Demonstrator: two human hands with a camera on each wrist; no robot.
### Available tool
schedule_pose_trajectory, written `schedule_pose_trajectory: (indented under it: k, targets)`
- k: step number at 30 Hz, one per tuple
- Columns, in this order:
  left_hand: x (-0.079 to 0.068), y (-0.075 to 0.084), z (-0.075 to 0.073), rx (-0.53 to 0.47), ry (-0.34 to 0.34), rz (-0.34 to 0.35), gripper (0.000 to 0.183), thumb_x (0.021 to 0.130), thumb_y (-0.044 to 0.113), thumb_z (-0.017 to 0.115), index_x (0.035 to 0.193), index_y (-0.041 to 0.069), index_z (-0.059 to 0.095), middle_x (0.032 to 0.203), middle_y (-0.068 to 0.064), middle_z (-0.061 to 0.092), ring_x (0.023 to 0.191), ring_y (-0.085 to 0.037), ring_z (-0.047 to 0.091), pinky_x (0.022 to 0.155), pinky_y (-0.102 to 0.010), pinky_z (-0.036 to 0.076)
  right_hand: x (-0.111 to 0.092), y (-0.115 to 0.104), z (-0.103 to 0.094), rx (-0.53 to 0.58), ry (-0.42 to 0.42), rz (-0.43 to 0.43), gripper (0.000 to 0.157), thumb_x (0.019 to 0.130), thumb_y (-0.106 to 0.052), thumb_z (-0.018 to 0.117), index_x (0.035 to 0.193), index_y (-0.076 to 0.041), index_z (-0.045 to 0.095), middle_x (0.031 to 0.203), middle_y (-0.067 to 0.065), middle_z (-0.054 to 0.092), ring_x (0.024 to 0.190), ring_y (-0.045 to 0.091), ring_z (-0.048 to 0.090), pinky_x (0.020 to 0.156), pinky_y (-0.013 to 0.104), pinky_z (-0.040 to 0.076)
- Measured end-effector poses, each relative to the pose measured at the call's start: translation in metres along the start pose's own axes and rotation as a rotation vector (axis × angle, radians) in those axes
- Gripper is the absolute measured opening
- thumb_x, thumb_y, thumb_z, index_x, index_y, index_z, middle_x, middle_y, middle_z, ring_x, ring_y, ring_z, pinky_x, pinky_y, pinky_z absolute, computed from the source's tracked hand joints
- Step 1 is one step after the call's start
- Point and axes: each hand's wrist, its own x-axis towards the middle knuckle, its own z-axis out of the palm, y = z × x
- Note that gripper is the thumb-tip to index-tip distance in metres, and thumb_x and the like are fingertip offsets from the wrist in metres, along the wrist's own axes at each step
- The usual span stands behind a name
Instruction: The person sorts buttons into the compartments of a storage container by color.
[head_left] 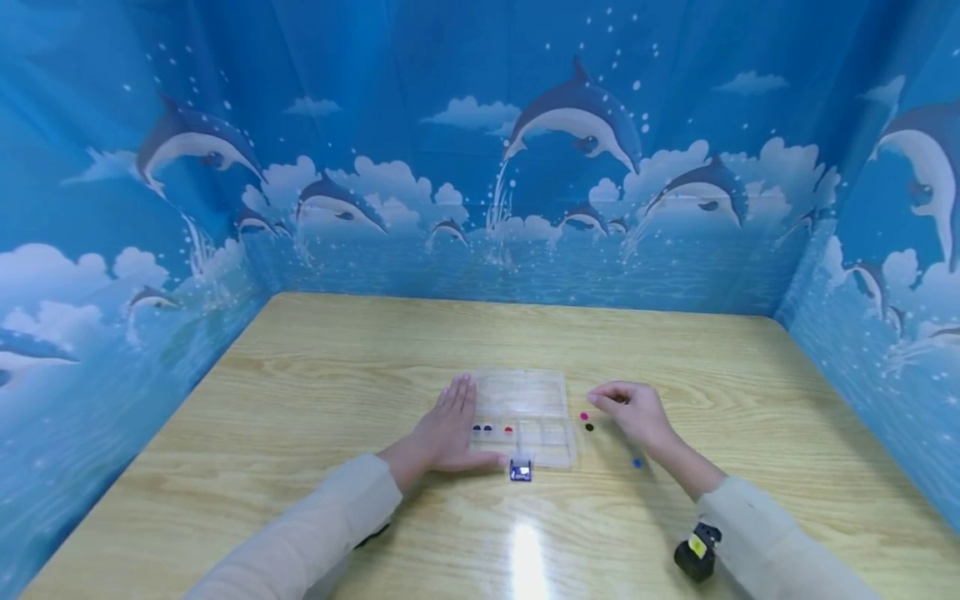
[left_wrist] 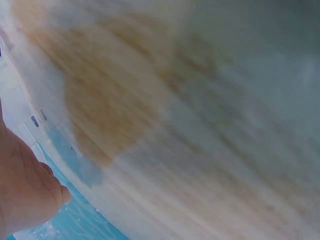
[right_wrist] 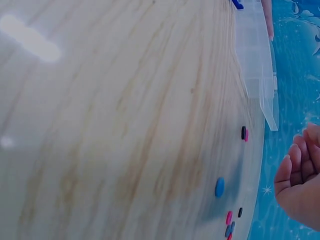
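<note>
A clear plastic compartment box [head_left: 544,429] lies on the table with its lid [head_left: 521,390] folded back. Two dark blue discs [head_left: 487,428] and a red disc [head_left: 508,430] show in its front compartments. My left hand [head_left: 448,429] rests along the box's left side, fingers straight and thumb spread along the front edge. Right of the box, my right hand [head_left: 637,410] hovers with thumb and fingertips drawn together; I cannot tell whether they pinch something. Close by the box's right side lie a pink disc [head_left: 584,416] and a black disc [head_left: 589,427].
A blue disc [head_left: 637,462] lies below my right wrist. In the right wrist view, several more small discs [right_wrist: 229,217] lie in a group nearby. A small blue-rimmed piece [head_left: 521,470] sits at the box's front edge. A dolphin-printed curtain [head_left: 420,250] surrounds the table [head_left: 360,342].
</note>
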Motion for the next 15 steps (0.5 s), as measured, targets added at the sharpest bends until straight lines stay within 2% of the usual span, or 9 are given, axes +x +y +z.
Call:
schedule_pose_trajectory:
  k: [5, 10, 15]
  targets:
    - [0.000, 0.000, 0.000, 0.003, -0.002, -0.001, 0.117, 0.076, 0.076, 0.048, 0.146, -0.006, 0.003, 0.154, -0.022, -0.004, 0.144, -0.034, -0.001, 0.119, -0.041, 0.008, -0.001, 0.006, -0.007, -0.010, 0.007, 0.017, 0.022, 0.087, -0.017, 0.065, 0.096, 0.003, 0.069, 0.076, -0.003, 0.064, 0.067, 0.003, 0.048, 0.059, 0.017, 0.043]
    - [0.000, -0.001, 0.000, 0.015, -0.003, 0.000, 0.117, 0.075, 0.076, 0.048, 0.146, -0.006, 0.003, 0.154, -0.023, -0.004, 0.144, -0.035, 0.000, 0.119, -0.041, 0.008, -0.002, 0.012, -0.014, -0.003, 0.009, 0.053, 0.025, 0.087, -0.020, 0.064, 0.099, 0.002, 0.068, 0.072, -0.004, 0.058, 0.057, 0.003, 0.044, 0.052, 0.019, 0.042]
    - [0.001, 0.000, 0.000, 0.008, -0.003, -0.010, 0.118, 0.075, 0.077, 0.048, 0.146, -0.006, 0.004, 0.154, -0.022, -0.004, 0.144, -0.034, -0.001, 0.119, -0.040, 0.008, -0.003, 0.018, -0.020, -0.035, 0.018, 0.067, 0.028, 0.088, -0.024, 0.064, 0.101, 0.000, 0.068, 0.080, -0.004, 0.063, 0.067, 0.005, 0.048, 0.058, 0.019, 0.043]
